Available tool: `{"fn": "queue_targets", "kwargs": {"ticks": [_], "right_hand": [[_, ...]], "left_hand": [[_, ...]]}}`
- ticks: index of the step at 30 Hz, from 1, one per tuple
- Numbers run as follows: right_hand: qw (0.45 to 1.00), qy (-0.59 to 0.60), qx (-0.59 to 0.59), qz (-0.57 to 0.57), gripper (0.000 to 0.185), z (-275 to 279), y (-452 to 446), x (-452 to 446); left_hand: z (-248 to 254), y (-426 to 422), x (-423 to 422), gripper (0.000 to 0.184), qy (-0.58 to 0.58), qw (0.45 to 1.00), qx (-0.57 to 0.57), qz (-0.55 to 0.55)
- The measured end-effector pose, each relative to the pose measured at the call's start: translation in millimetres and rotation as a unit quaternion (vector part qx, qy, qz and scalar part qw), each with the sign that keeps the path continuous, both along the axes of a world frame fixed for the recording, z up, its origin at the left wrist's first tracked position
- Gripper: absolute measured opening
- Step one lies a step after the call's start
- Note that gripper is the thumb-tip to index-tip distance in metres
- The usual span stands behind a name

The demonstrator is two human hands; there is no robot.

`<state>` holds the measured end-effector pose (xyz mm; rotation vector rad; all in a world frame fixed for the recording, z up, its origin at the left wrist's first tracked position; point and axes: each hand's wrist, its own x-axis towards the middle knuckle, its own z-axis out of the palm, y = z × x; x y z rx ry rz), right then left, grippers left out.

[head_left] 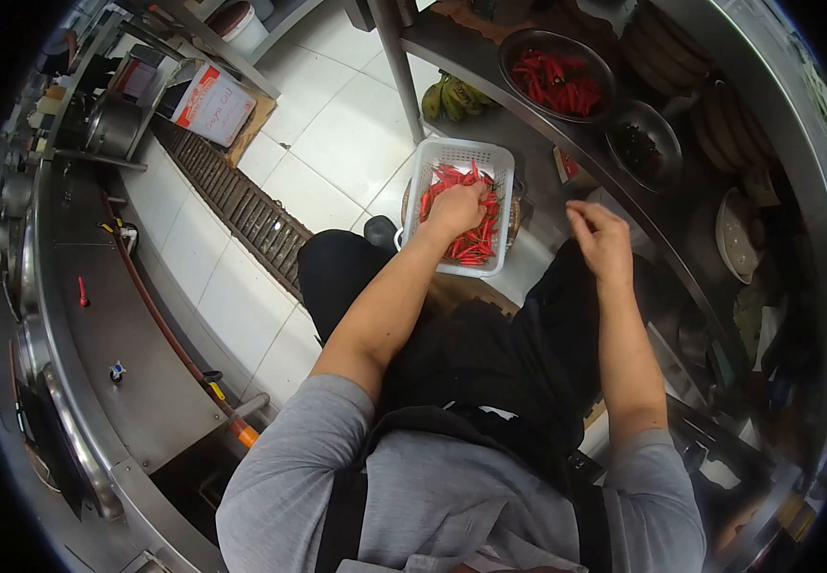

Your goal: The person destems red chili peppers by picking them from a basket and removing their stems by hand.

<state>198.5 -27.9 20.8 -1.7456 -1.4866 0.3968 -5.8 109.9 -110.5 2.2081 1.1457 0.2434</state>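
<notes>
A white perforated plastic basket (507, 215) holds a heap of small red chili peppers (475, 250) in front of my knees. My left hand (456, 208) reaches down into it, its fingers curled among the chilies and their tips partly covered. To the right of the basket, in the air beside the shelf edge, is my right hand (604, 239). Its thumb and index finger are drawn together; whatever may be between them is too small to make out.
A metal bowl of red chilies (557, 84) and a bowl of dark pieces (638, 143) stand on the steel shelf (681, 244) at right. Green bananas (453, 98) lie behind the basket. A floor drain grate (241, 205) and a steel counter (117, 315) are at left.
</notes>
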Motion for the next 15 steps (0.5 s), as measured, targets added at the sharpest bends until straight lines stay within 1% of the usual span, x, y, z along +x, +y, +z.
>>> {"fn": "queue_targets", "kwargs": {"ticks": [1, 2, 4, 5, 6, 7, 8, 9, 10, 11, 12, 13, 14, 15], "right_hand": [[0.999, -0.024, -0.043, 0.009, 0.014, -1.7, -0.6, -1.7], [0.999, -0.018, -0.042, 0.008, 0.014, -3.5, 0.6, -3.9], [1.000, -0.008, -0.024, 0.009, 0.014, -5.8, 5.7, -6.0], [0.999, -0.022, -0.043, 0.024, 0.018, -11.7, 5.6, -3.7], [0.999, -0.019, -0.043, 0.020, 0.018, -15.0, 5.6, -4.8], [0.998, -0.049, -0.017, 0.042, 0.023, -15.9, 6.3, -11.1], [0.995, -0.079, 0.008, 0.064, 0.028, -15.2, 6.6, -18.3], [0.992, -0.094, -0.006, 0.087, 0.035, -12.2, 4.9, -24.8], [0.988, -0.104, -0.002, 0.111, 0.036, -12.9, 5.5, -29.7], [0.984, -0.124, 0.012, 0.124, 0.034, -19.6, 5.9, -32.3], [0.979, -0.145, 0.027, 0.138, 0.031, -25.7, 6.5, -32.9], [0.980, -0.144, 0.026, 0.134, 0.031, -26.6, 6.4, -30.8], [0.977, -0.148, -0.033, 0.148, 0.027, -27.6, 6.2, -28.3], [0.971, -0.152, -0.092, 0.162, 0.023, -28.0, 5.8, -26.6]], "left_hand": [[3.0, 0.7, -3.9, 0.022, -0.013, 1.000, -0.019, 0.021], [6.1, 1.3, -8.4, 0.022, -0.008, 1.000, -0.018, 0.019], [15.3, 2.7, -14.4, 0.023, -0.042, 0.994, -0.086, 0.047], [20.8, 0.5, -14.7, 0.023, -0.038, 0.995, -0.084, 0.043], [25.9, -3.6, -14.9, 0.020, -0.067, 0.991, -0.115, 0.029], [29.4, -7.4, -13.9, 0.018, -0.095, 0.985, -0.146, 0.015], [22.5, -9.4, -11.9, 0.018, -0.092, 0.985, -0.146, 0.010], [15.5, -11.9, -9.1, 0.016, -0.141, 0.969, -0.199, -0.044], [10.3, -14.5, -6.9, 0.014, -0.190, 0.944, -0.251, -0.097], [25.9, -21.8, -5.1, 0.010, -0.202, 0.931, -0.283, -0.111], [36.2, -22.2, -4.0, 0.010, -0.200, 0.931, -0.285, -0.114], [42.7, -21.4, -5.1, 0.010, -0.226, 0.896, -0.371, -0.096], [52.8, -21.2, -5.0, 0.011, -0.250, 0.853, -0.453, -0.075], [62.9, -22.8, -4.4, 0.014, -0.256, 0.851, -0.456, -0.039]]}}
